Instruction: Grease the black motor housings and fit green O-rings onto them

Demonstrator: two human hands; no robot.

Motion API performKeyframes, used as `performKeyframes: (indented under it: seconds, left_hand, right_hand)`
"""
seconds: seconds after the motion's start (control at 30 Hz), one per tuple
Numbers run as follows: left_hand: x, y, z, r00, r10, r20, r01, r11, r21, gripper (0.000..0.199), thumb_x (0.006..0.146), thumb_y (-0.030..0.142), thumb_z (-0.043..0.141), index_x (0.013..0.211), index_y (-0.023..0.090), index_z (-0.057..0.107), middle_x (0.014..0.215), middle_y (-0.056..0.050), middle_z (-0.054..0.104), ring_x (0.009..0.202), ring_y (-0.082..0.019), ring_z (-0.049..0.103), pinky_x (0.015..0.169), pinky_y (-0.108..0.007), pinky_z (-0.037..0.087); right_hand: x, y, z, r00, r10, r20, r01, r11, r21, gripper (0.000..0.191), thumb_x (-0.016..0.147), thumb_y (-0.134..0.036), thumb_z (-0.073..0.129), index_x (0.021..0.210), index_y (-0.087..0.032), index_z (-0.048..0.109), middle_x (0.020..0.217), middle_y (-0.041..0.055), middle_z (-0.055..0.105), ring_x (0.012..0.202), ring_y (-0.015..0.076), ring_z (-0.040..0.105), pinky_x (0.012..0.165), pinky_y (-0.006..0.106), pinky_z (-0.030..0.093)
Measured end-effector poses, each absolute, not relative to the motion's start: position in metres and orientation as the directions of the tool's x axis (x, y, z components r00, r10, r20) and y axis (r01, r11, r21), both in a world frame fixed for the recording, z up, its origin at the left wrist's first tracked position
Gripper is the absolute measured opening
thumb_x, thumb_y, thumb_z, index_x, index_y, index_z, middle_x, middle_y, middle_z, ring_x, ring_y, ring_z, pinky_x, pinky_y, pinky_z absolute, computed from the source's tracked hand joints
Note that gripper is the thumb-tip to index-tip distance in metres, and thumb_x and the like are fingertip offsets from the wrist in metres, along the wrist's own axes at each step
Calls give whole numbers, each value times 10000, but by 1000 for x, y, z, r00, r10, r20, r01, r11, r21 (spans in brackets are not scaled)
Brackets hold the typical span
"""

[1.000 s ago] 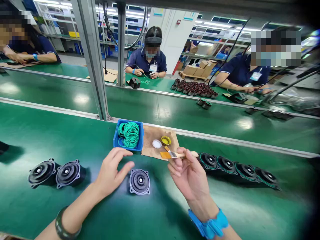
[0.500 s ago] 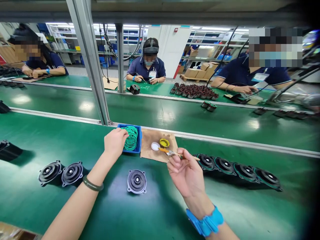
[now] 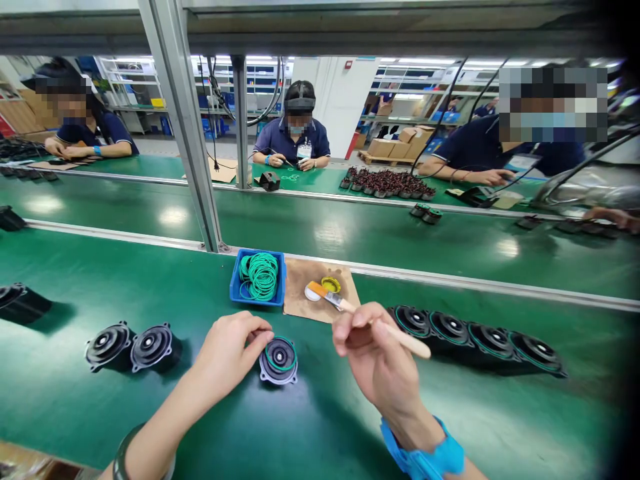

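Between thumb and fingers, my left hand (image 3: 235,347) pinches a green rubber ring (image 3: 283,365). The ring hangs over the top of a round black motor housing (image 3: 279,373) with several screw lugs; whether it touches the housing I cannot tell. My right hand (image 3: 383,360) is closed around the wooden handle of a flat paintbrush (image 3: 345,305), its orange bristles pointing left over a white lid (image 3: 313,291) and a yellow cap (image 3: 331,285). These two lie on a stained piece of cardboard (image 3: 300,267). Beside the cardboard stands a blue bin (image 3: 233,287) of green rings.
Two more housings (image 3: 153,347) stand to the left, and another dark part (image 3: 23,303) lies farther left. Several housings with green rings (image 3: 475,337) line up on the right. A metal post (image 3: 183,127) rises behind the bin. Co-workers sit across the green bench (image 3: 280,223).
My left hand has come from the blue bin toward me, bringing a green ring over the middle housing. The brush in my right hand has turned, so more of its handle shows.
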State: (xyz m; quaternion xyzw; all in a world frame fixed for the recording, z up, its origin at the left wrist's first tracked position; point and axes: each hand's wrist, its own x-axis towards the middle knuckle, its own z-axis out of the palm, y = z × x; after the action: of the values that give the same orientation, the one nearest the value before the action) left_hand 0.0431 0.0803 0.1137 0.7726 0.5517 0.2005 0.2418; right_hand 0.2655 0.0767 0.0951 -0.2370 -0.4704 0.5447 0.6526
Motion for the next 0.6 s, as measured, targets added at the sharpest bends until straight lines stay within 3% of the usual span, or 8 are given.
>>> performKeyframes:
  seconds: [0.07, 0.13, 0.2, 0.23, 0.43, 0.6]
  left_hand:
    - [36, 76, 106, 374, 918, 133, 716, -377, 588, 249, 933, 335, 616, 1123, 210, 719, 1092, -73, 744, 974, -222, 711, 853, -345, 565]
    - [30, 71, 96, 463, 865, 194, 664, -484, 570, 543, 789, 471, 772, 1246, 203, 653, 1283, -119, 673, 1164, -280, 651, 974, -413, 548]
    - [25, 66, 85, 528, 814, 242, 629, -566, 533, 797, 630, 543, 858, 1304, 200, 606, 1376, -150, 618, 1261, -331, 592, 1045, -486, 511]
    - [24, 64, 80, 542, 796, 270, 620, -595, 511, 821, 615, 543, 865, 1311, 201, 594, 1380, -155, 617, 1272, -339, 586, 1053, -508, 506]
    - [24, 58, 57, 501, 702, 507, 597, -704, 385, 548, 831, 463, 724, 1270, 176, 566, 1239, -154, 705, 1168, -290, 669, 953, -453, 594]
    - [25, 52, 48, 450, 651, 611, 594, -729, 340, 330, 923, 449, 608, 1085, 162, 598, 1166, -167, 733, 1098, -261, 716, 922, -362, 614]
  right_hand:
    - [265, 71, 86, -98, 900, 425, -295, 382, -876, 173, 982, -387, 567, 907, -259, 658, 822, 16, 728, 721, 151, 639, 621, 236, 527]
    - [264, 65, 75, -187, 870, 457, -46, 456, -889, 112, 1001, -313, 536, 957, -260, 624, 963, 29, 738, 857, 163, 669, 756, 266, 537]
    - [265, 61, 66, -291, 831, 474, 162, 531, -832, 36, 986, -252, 554, 976, -257, 588, 1079, 40, 730, 978, 179, 671, 863, 294, 520]
    - [265, 60, 62, -339, 805, 487, 227, 572, -788, 21, 969, -240, 580, 980, -256, 574, 1113, 45, 727, 1004, 186, 669, 882, 301, 516]
    - [263, 63, 50, -422, 640, 642, 344, 768, -540, 166, 914, -303, 681, 974, -232, 545, 1080, 90, 748, 917, 224, 691, 827, 367, 550]
    - [263, 66, 49, -508, 480, 715, 381, 870, -314, 154, 884, -201, 708, 974, -222, 585, 994, 109, 780, 858, 260, 737, 803, 432, 576]
